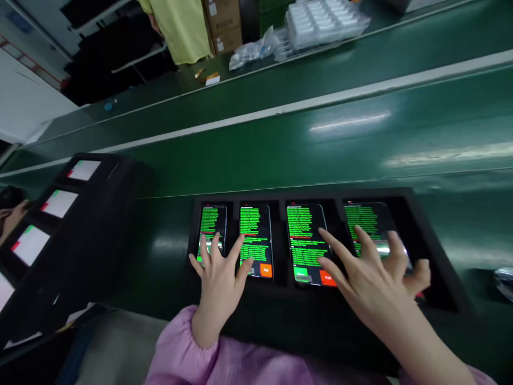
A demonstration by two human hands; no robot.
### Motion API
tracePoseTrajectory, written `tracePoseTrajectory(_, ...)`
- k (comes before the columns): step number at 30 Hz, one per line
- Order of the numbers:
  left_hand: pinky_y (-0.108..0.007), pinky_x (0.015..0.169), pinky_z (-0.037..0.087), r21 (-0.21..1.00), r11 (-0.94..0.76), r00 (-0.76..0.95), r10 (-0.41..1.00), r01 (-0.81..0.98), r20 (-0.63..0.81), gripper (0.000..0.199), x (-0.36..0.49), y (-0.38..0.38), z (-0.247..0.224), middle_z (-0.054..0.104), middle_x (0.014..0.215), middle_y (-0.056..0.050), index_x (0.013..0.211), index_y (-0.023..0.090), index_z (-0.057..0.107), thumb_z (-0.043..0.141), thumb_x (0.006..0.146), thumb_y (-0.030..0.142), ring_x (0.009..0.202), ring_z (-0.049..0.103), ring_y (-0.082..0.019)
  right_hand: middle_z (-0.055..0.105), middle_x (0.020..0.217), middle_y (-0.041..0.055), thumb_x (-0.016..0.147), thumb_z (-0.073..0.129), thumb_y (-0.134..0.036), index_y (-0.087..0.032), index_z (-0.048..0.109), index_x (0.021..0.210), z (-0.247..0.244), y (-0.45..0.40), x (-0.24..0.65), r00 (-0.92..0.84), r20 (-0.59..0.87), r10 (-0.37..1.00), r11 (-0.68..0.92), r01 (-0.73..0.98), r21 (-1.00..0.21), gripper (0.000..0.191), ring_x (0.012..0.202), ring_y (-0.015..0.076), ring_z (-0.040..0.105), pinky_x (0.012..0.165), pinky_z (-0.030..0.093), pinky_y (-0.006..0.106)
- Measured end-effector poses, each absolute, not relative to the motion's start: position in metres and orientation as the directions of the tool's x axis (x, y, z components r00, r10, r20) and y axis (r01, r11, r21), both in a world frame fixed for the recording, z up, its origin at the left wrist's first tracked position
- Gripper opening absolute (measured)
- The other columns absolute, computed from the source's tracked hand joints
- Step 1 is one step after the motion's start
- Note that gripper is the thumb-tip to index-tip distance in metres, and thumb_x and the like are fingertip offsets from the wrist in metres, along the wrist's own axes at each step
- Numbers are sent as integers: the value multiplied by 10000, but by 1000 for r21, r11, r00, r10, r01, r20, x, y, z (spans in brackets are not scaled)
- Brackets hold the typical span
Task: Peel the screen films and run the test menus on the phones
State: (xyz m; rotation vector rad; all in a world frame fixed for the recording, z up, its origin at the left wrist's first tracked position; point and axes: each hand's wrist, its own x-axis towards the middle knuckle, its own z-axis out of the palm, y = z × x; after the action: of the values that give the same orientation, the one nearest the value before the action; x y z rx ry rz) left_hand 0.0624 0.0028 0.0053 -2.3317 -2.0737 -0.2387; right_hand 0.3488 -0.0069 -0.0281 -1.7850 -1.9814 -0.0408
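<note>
A black tray (280,291) holds several smartphones in a row, their dark screens filled with green text and a few red lines. My left hand (219,280) hovers with fingers spread over the leftmost phone (214,216) and the second phone (256,240). Over the third phone (306,235) and the rightmost phone (363,216) my right hand (374,275) is spread, partly covering both. An orange "Fail" button shows on the second phone, and green and red buttons on the third. Whether any fingertip touches glass I cannot tell.
On the left stands another black tray (116,214) of phones with white screens, a person's hand (14,219) beside it. Beyond the green work surface (240,155) lie white plastic trays (320,24) and a clear bag (254,51). A person in a yellow top (180,29) is behind.
</note>
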Motion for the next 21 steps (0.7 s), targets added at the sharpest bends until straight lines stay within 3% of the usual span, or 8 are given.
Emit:
tracePoseTrajectory(2, -817, 1174, 362, 177, -231, 189, 956, 957, 226, 455, 53, 2, 6, 448, 1600, -143, 1519, 384, 575, 545, 1066, 360, 1586, 308, -445, 526, 1563, 191, 1111, 397, -530, -324, 611, 1500, -19, -7, 342, -134, 399, 907, 259, 925, -277, 490, 1526, 550, 320, 1090, 282, 835)
tracePoseTrajectory(4, -701, 1290, 283, 173, -364, 306, 907, 915, 290, 441, 43, -8, 4, 484, 1595, -117, 1481, 339, 615, 575, 1047, 274, 1591, 328, -357, 580, 1540, 124, 1120, 388, -542, -331, 696, 1376, -11, -16, 334, -210, 398, 893, 350, 880, -322, 452, 1494, 439, 432, 1165, 309, 697)
tracePoseTrajectory(8, -702, 1332, 64, 57, -421, 391, 878, 905, 277, 432, 19, -36, -3, 532, 1586, -68, 1442, 377, 648, 609, 1023, 275, 1570, 356, -347, 636, 1496, 60, 1101, 411, -610, -313, 775, 1135, 2, -39, 331, -123, 371, 920, 280, 870, -405, 471, 1416, 347, 525, 1227, 220, 599)
tracePoseTrajectory(12, -615, 1324, 245, 187, -382, 296, 881, 905, 368, 660, -32, -47, -18, 494, 1631, -94, 1632, 383, 425, 596, 1006, 262, 1538, 437, -333, 689, 1373, 82, 1091, 545, -264, -242, 746, 1145, 8, -54, 365, -47, 530, 847, 292, 874, -389, 209, 1293, 280, 605, 1114, 394, 480)
tracePoseTrajectory(14, -708, 1279, 273, 198, -284, 186, 896, 938, 403, 690, -52, -44, -27, 452, 1672, -75, 1629, 459, 399, 612, 996, 285, 1549, 422, -400, 669, 1391, 105, 1062, 549, -208, -229, 751, 1154, 6, -60, 383, -47, 517, 855, 225, 931, -288, 223, 1275, 306, 605, 1046, 421, 483)
tracePoseTrajectory(17, -839, 1212, 231, 191, -196, 113, 920, 962, 375, 677, -54, -41, -26, 346, 1739, -15, 1586, 596, 379, 598, 1006, 325, 1578, 343, -486, 627, 1460, 115, 1080, 526, -275, -260, 762, 1181, 4, -66, 393, -17, 434, 901, 97, 982, -163, 257, 1319, 366, 559, 1036, 373, 539)
tracePoseTrajectory(21, -792, 1232, 260, 274, -140, 37, 936, 951, 350, 655, -23, -45, -10, 399, 1682, -98, 1645, 465, 360, 544, 1020, 396, 1511, 423, -448, 567, 1517, 130, 1091, 473, -287, -309, 667, 1393, 7, -71, 372, 8, 401, 916, 84, 974, -211, 359, 1338, 374, 541, 1039, 388, 588)
